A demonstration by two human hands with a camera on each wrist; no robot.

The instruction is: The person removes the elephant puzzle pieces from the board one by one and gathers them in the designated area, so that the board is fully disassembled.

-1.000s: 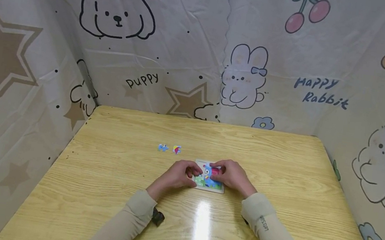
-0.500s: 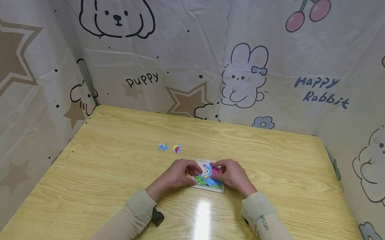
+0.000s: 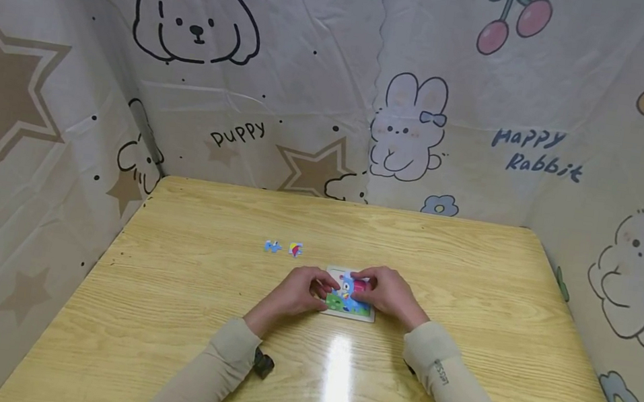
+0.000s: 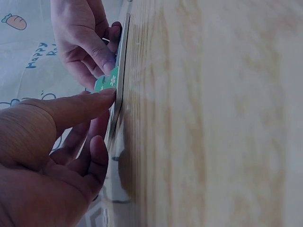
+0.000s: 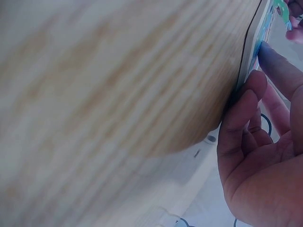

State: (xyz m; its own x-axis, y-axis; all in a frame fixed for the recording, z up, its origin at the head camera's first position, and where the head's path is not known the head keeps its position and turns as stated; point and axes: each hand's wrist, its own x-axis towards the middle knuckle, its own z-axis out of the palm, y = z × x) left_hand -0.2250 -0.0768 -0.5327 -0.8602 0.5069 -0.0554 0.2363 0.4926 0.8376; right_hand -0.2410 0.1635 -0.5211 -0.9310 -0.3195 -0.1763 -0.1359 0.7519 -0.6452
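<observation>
A small framed jigsaw puzzle point(image 3: 365, 314) lies on the table, showing a blue character with a pink-red part above green ground. My left hand point(image 3: 300, 291) is at its left side, thumb and fingers pinching a green puzzle piece with white flowers point(image 4: 112, 80). In the left wrist view that piece stands slightly up from the board beside the thumb tip. My right hand point(image 3: 389, 295) holds the puzzle's right side, its thumb point(image 5: 274, 61) on the picture and other fingers curled at the frame's edge. The fingers cover parts of the picture.
Two loose pieces lie behind the puzzle to the left: a blue one point(image 3: 272, 247) and a yellow-red one point(image 3: 295, 249). The wooden table point(image 3: 443, 251) meets a printed cloth backdrop point(image 3: 324, 92) behind and at both sides.
Both hands stay almost in place. The green piece at the puzzle's lower left has shifted slightly in the left fingers and shows more of its green face.
</observation>
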